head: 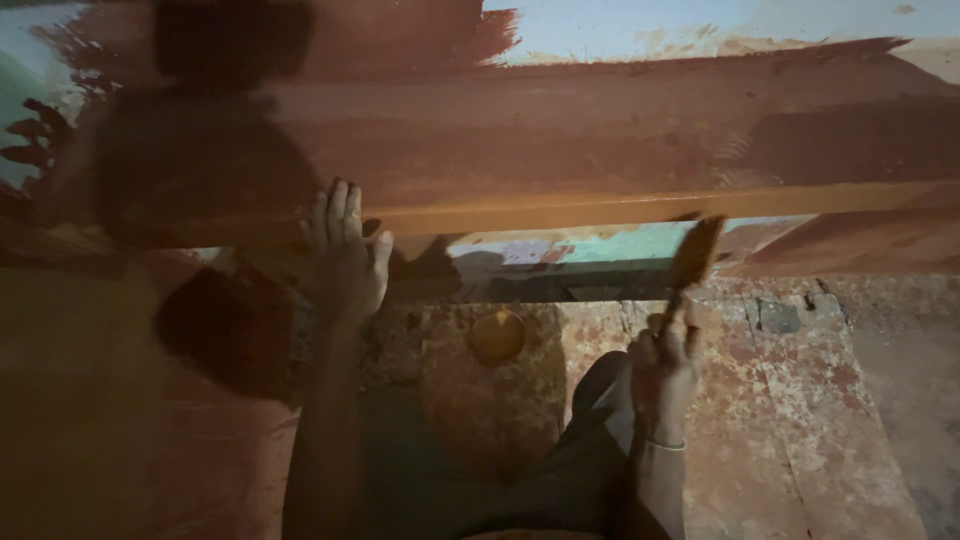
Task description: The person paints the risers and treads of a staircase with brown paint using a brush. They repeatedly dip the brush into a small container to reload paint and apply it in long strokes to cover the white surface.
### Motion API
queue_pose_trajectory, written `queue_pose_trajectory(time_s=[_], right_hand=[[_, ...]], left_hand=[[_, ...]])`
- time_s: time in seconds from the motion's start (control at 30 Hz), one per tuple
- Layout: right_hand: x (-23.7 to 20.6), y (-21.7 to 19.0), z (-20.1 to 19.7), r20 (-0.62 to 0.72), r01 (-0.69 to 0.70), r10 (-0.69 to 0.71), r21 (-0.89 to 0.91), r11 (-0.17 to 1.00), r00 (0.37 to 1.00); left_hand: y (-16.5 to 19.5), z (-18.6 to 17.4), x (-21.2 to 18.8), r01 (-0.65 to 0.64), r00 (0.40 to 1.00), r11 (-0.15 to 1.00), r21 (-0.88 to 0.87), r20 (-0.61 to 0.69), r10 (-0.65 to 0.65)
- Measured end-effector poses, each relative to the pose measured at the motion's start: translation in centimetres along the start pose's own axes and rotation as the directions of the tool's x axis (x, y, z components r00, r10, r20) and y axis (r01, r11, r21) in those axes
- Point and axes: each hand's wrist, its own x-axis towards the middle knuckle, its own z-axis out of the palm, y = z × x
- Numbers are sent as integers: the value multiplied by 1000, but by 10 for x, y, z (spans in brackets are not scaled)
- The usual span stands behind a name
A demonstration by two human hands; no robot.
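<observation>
My left hand (343,250) rests flat, fingers apart, against the lower edge of a wall ledge (560,160) coated in wet red-brown paint. In my right hand (662,362) is a paintbrush (693,258), its paint-loaded bristles pointing up and touching the underside of the ledge where pale blue-green wall (620,245) still shows. A thin bangle circles my right wrist. My dark-clothed knees fill the bottom centre.
A small round orange container (497,336) sits on the stained, rust-coloured floor (800,420) between my arms. Unpainted pale wall (720,20) shows along the top right. My shadow falls dark on the painted wall at the left.
</observation>
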Motion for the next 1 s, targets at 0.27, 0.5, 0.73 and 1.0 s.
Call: queue_pose_trajectory(time_s=[0.27, 0.5, 0.73, 1.0], right_hand=[[0, 8, 6, 7, 97, -103, -382, 919, 995], [-33, 55, 33, 300, -52, 252, -544, 837, 920], [-25, 45, 30, 273, -122, 160, -149, 981, 949], [-9, 13, 16, -75, 36, -30, 89, 995, 997]], left_hand=[[-2, -4, -3, -41, 998, 995, -87, -50, 37], [-1, 1, -2, -53, 995, 997, -62, -84, 47], [-5, -4, -3, -38, 999, 996, -77, -16, 37], [-14, 5, -2, -81, 995, 997, 5, -54, 81]])
